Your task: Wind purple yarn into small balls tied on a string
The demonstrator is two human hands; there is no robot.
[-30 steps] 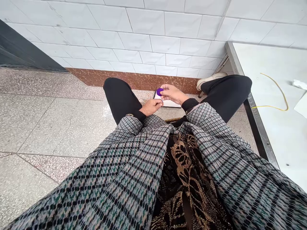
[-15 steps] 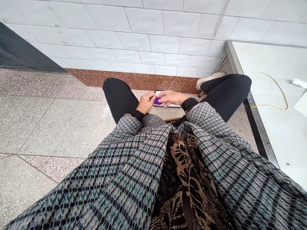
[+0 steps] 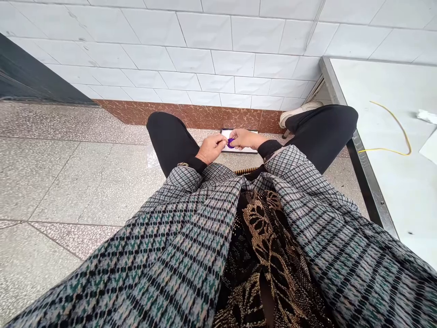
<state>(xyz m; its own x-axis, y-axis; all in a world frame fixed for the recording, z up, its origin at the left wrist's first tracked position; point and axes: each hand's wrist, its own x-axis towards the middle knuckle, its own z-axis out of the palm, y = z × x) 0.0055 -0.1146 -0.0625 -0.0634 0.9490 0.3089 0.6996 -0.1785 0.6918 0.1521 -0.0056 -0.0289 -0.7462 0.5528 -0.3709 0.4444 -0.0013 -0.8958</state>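
A small purple piece [image 3: 231, 143], its kind too small to make out, is between my hands above the floor. My right hand [image 3: 245, 138] is closed on it, thumb and fingers pinching it. My left hand [image 3: 211, 148] is closed in a pinch right at the piece's left side; whatever its fingertips hold is too small to tell. Beneath the hands lies a flat white surface with a dark edge [image 3: 251, 151], partly covered by them.
My bent knees in black trousers [image 3: 170, 139] frame the hands. A white-topped table [image 3: 382, 177] with a metal edge stands at the right, bearing a yellow cord [image 3: 404, 132] and white scraps [image 3: 426, 116]. A tiled wall [image 3: 205, 32] rises in front. Clear plastic [image 3: 152, 157] lies on the floor at left.
The purple piece has shifted slightly right and turned, so less of its textured face shows. My left hand has moved a little right and down, still pinched.
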